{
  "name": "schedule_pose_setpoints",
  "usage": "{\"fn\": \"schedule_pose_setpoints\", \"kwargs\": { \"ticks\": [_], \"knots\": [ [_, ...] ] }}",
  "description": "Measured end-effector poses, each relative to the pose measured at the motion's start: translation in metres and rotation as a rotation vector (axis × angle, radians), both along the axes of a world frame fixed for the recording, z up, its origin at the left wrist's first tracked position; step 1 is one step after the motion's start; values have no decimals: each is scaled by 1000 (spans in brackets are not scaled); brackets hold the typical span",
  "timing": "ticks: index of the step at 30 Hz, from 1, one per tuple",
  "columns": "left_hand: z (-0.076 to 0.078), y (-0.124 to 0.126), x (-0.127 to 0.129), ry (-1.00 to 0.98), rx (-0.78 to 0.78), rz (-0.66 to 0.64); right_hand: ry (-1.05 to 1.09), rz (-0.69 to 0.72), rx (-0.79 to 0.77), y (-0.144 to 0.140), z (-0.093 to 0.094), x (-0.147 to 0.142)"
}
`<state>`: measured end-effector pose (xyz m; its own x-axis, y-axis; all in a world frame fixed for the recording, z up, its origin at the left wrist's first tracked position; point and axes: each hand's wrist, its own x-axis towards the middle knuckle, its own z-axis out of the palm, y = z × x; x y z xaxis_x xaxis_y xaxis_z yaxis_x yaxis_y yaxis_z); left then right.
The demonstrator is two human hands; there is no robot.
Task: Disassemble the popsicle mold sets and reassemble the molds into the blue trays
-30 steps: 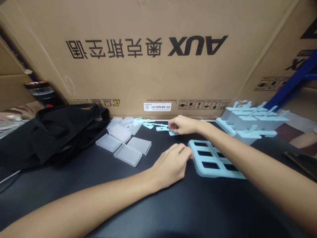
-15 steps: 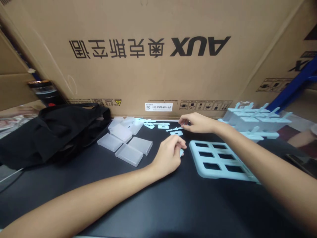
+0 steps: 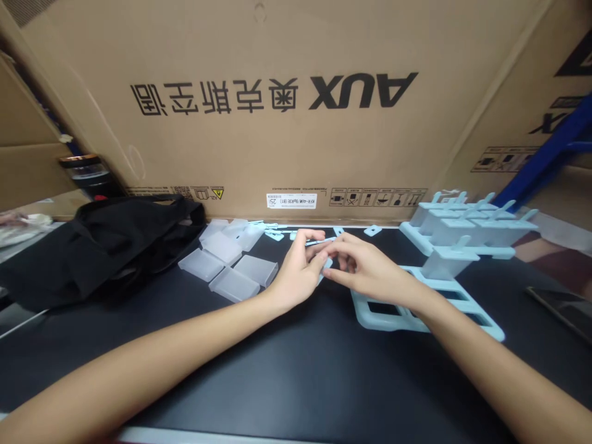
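Both hands meet over the middle of the black desk. The left hand and the right hand pinch a thin pale-blue stick between their fingertips, held just above the desk surface; a small blue piece shows between the fingers, too hidden to make out. Just right of the hands lies a light-blue frame with rectangular openings, partly under the right wrist. Behind it stands an assembled blue ice-pop mould with stick handles up. To the left lie frosted clear cups, and beyond them a black bag. More blue sticks lie near the cardboard box.
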<state>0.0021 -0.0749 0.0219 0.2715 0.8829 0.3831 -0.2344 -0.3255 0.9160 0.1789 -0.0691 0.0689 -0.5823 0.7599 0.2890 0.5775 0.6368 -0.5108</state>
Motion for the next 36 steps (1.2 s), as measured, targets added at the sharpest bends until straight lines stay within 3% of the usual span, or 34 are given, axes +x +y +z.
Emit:
{"fn": "schedule_pose_setpoints", "kwargs": {
  "ticks": [3,6,9,12,14,18,23,28,32,36],
  "knots": [
    [14,-2,1,114,74,-44,70,2,-12,0,3,4],
    [43,1,-21,396,213,31,135,-14,-68,-4,13,11],
    [75,11,-65,1082,398,92,172,-96,-114,-8,23,21],
    [93,22,-101,1642,318,44,189,-168,-92,-9,28,29],
    [94,29,-111,1783,211,-56,191,-200,-68,-9,28,32],
    [81,37,-100,1701,214,-179,157,-203,-53,-7,26,34],
    [62,42,-81,1566,306,-75,135,-233,-22,-4,22,37],
    [55,29,-68,1458,383,-85,190,-244,-14,0,18,40],
    [43,-1,-45,1041,502,-88,363,-119,-173,-1,20,41],
    [22,-30,-29,664,331,-192,436,6,-349,-10,30,43]
  ]
}}
